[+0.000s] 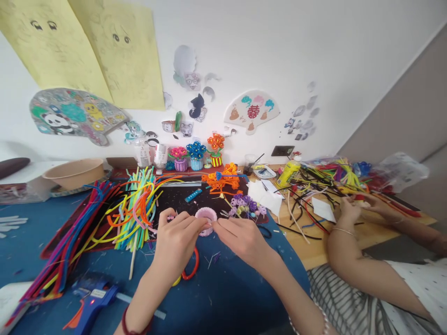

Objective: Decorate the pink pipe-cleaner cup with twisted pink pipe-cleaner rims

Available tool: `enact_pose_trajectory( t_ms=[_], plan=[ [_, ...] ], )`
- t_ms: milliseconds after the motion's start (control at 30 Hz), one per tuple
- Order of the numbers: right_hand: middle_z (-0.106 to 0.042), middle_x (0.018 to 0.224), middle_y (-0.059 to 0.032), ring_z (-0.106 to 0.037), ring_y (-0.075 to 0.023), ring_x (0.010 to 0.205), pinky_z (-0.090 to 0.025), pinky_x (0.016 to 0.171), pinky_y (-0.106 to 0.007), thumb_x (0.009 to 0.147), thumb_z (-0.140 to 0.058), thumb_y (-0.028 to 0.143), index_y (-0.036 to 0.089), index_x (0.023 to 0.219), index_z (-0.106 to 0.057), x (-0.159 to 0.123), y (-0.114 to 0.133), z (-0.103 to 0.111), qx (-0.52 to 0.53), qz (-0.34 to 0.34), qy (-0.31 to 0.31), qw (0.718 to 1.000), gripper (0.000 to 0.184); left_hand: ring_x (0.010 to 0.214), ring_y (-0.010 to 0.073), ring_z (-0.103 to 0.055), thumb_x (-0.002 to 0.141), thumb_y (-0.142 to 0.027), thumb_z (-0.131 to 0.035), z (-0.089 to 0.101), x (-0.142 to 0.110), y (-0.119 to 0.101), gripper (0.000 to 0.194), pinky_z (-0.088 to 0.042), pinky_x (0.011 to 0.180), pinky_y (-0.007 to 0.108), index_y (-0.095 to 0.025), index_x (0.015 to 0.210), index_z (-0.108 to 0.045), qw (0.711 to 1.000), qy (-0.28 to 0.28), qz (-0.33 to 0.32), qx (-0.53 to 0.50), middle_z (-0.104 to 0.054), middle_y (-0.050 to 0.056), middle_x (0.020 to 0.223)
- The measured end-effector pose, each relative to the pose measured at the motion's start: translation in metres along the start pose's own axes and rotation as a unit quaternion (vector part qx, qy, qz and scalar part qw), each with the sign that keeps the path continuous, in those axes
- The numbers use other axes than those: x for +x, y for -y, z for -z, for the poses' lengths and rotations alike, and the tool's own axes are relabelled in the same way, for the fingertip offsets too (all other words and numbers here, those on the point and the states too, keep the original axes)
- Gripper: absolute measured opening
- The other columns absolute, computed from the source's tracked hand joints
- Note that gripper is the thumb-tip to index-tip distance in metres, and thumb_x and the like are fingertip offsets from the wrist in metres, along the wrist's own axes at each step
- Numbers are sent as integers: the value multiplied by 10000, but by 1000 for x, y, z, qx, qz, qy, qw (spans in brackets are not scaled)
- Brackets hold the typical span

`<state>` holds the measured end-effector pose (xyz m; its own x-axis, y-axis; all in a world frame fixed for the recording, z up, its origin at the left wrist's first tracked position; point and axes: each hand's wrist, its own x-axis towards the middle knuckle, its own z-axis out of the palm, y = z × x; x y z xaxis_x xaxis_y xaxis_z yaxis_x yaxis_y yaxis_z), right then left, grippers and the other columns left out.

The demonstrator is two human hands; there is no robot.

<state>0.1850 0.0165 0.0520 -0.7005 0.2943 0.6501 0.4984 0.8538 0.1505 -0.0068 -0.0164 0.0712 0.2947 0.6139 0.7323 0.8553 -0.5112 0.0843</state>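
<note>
A blue table (223, 311) spans the lower left and centre; on it lie a glue gun (95, 302) at lower left, bundled pipe cleaners (65, 251) at left, and probably red-handled scissors (197, 263) near lower centre.

Blue glue gun (93, 302) with orange trigger, pale pink ring-shaped piece (206, 215), yellow-and-black striped pot (216, 160).

The glue gun (95, 301) lies before the pipe cleaners (138, 208), 3 flowerpots (197, 164) behind, right.
</note>
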Motion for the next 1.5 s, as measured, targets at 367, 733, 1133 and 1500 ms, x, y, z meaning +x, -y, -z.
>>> enact_pose_trajectory(
  t_ms=[367,733,1133,1500],
  plan=[
    [-659,736,-49,-585,-130,637,-442,585,-267,966,-473,100,127,983,-665,3,5,5,7,-9,-40,999,195,541,97,-535,968,-208,-476,7,-1,-3,267,-306,742,345,-210,779,-664,1000,-8,8,-18,-691,-65,615],
    [-616,674,-37,-571,-160,663,-424,633,-283,957,-512,195,177,742,-648,-1,7,-9,3,-173,-53,984,255,656,141,-621,1002,-334,-371,0,1,11,393,-312,746,347,-236,832,-711,993,107,50,12,-734,4,725],
    [-601,511,2,-484,-101,468,-254,506,-249,838,-570,182,176,565,-584,10,-18,-50,113,-377,133,909,274,617,189,-661,972,-312,-398,-51,-4,34,338,-300,522,268,-180,789,-650,964,160,189,94,-721,64,706],
    [-608,489,-36,-484,-131,441,-155,496,-300,858,-586,196,182,524,-582,21,-19,-73,57,-410,163,896,335,672,185,-670,964,-292,-408,-73,-15,37,307,-360,551,246,-218,954,-706,960,155,205,108,-731,58,734]
  ],
)
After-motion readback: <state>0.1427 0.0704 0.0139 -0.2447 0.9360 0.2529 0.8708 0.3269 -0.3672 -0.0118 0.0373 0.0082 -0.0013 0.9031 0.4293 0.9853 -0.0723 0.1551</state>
